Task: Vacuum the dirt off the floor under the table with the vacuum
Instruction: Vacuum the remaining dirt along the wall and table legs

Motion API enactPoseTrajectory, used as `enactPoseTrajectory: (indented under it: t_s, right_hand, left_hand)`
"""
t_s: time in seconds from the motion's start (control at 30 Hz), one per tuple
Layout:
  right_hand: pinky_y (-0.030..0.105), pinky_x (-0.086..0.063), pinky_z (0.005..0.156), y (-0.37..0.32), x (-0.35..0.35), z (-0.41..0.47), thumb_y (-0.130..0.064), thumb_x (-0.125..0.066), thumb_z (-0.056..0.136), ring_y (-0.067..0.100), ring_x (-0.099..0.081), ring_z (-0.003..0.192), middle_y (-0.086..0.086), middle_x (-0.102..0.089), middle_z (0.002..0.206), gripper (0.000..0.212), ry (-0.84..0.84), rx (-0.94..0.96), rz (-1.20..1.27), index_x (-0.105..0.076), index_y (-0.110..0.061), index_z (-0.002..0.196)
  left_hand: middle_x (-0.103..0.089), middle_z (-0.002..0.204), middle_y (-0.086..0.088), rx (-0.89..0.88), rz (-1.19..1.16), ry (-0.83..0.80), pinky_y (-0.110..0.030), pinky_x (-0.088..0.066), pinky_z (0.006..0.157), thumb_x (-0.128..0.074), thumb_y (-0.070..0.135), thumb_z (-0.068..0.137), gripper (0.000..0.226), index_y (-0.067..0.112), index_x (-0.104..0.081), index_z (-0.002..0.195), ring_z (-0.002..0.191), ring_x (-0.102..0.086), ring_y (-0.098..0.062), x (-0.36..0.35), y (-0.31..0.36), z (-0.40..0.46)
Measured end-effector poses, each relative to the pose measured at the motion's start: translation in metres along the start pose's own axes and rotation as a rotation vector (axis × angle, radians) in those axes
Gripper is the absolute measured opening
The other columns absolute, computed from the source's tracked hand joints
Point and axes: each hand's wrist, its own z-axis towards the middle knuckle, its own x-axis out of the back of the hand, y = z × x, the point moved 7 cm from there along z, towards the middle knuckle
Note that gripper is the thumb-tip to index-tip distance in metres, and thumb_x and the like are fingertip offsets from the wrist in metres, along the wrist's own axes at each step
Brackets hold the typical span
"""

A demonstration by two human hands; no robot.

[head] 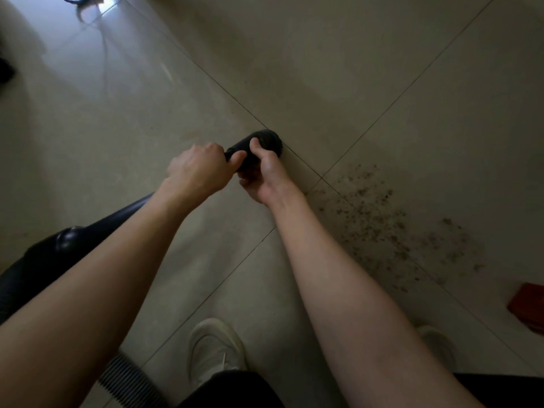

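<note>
Left hand (200, 172) clenched around black vacuum wand (129, 213). Right hand (266, 175) grasps round black brush nozzle (266, 139), bristles on glossy beige tile floor (338, 69). Granular brown dirt (382, 225) scattered just beside nozzle, toward red object (528, 304).

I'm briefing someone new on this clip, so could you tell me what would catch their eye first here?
Both hands meet at mid-frame: the left hand and the right hand grip the black brush nozzle of the vacuum, its bristles at a tile joint. To the right lies a scatter of dark dirt on the pale floor, not yet vacuumed.
</note>
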Motion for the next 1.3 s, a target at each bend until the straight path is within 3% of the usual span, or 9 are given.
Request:
enactPoseTrajectory:
  t_s: [0.1, 0.23, 0.37, 0.57, 0.7, 0.87, 1.3]
  right_hand:
    - [0.023, -0.031, 0.055, 0.001, 0.004, -0.004, -0.035, -0.043, 0.1, 0.012, -0.049, 0.063, 0.002, -0.059, 0.076, 0.03, -0.007, -0.008, 0.017, -0.058, -0.01, 0.093]
    - [0.023, -0.034, 0.057, 0.014, 0.021, -0.011, -0.036, -0.043, 0.099, 0.013, -0.052, 0.069, 0.005, -0.061, 0.084, 0.039, 0.026, 0.003, 0.038, -0.055, -0.007, 0.121]
    - [0.021, -0.034, 0.054, 0.034, 0.037, -0.02, -0.036, -0.045, 0.099, 0.011, -0.054, 0.067, 0.005, -0.062, 0.084, 0.039, 0.051, 0.003, 0.084, -0.055, -0.006, 0.122]
    - [0.021, -0.03, 0.05, 0.052, 0.035, -0.029, -0.036, -0.044, 0.099, 0.01, -0.051, 0.062, 0.0, -0.061, 0.073, 0.028, 0.029, -0.014, 0.083, -0.059, -0.013, 0.094]
    - [0.02, -0.03, 0.049, 0.058, 0.039, -0.034, -0.036, -0.044, 0.099, 0.009, -0.05, 0.06, -0.002, -0.061, 0.068, 0.028, 0.03, -0.021, 0.093, -0.059, -0.014, 0.089]
    - [0.019, -0.032, 0.046, 0.059, 0.052, -0.038, -0.037, -0.046, 0.098, 0.009, -0.052, 0.059, -0.001, -0.063, 0.071, 0.026, 0.055, -0.01, 0.095, -0.06, -0.014, 0.095]
    - [0.021, -0.036, 0.057, 0.019, 0.078, -0.041, -0.035, -0.046, 0.099, 0.014, -0.056, 0.073, 0.005, -0.063, 0.086, 0.04, 0.135, 0.02, 0.113, -0.055, -0.006, 0.124]
  left_hand:
    - [-0.057, 0.065, -0.006, -0.007, 0.031, 0.005, -0.024, -0.037, 0.042, -0.031, 0.056, 0.095, 0.052, 0.011, -0.058, 0.094, 0.054, -0.057, -0.016, -0.002, 0.005, -0.002]
    - [-0.056, 0.063, -0.004, -0.053, 0.013, 0.005, -0.023, -0.037, 0.042, -0.031, 0.056, 0.095, 0.049, 0.014, -0.056, 0.089, 0.053, -0.055, -0.015, -0.011, 0.011, -0.014]
    - [-0.055, 0.065, -0.002, -0.087, 0.023, -0.021, -0.024, -0.037, 0.043, -0.032, 0.057, 0.094, 0.047, 0.016, -0.056, 0.093, 0.054, -0.054, -0.013, -0.024, 0.014, -0.032]
    - [-0.051, 0.067, -0.001, -0.07, 0.068, -0.012, -0.025, -0.037, 0.045, -0.033, 0.059, 0.093, 0.053, 0.015, -0.059, 0.103, 0.057, -0.051, -0.013, -0.027, 0.002, -0.049]
    - [-0.052, 0.069, -0.001, -0.077, 0.072, -0.022, -0.026, -0.04, 0.049, -0.034, 0.06, 0.092, 0.052, 0.016, -0.06, 0.104, 0.06, -0.054, -0.015, -0.029, 0.003, -0.055]
    - [-0.054, 0.071, -0.001, -0.099, 0.059, -0.034, -0.027, -0.043, 0.053, -0.032, 0.062, 0.091, 0.055, 0.017, -0.061, 0.103, 0.065, -0.058, -0.018, -0.033, 0.012, -0.059]
    - [-0.051, 0.066, -0.002, -0.13, 0.029, -0.001, -0.023, -0.036, 0.044, -0.03, 0.059, 0.094, 0.054, 0.014, -0.059, 0.096, 0.055, -0.052, -0.015, -0.029, 0.056, -0.045]
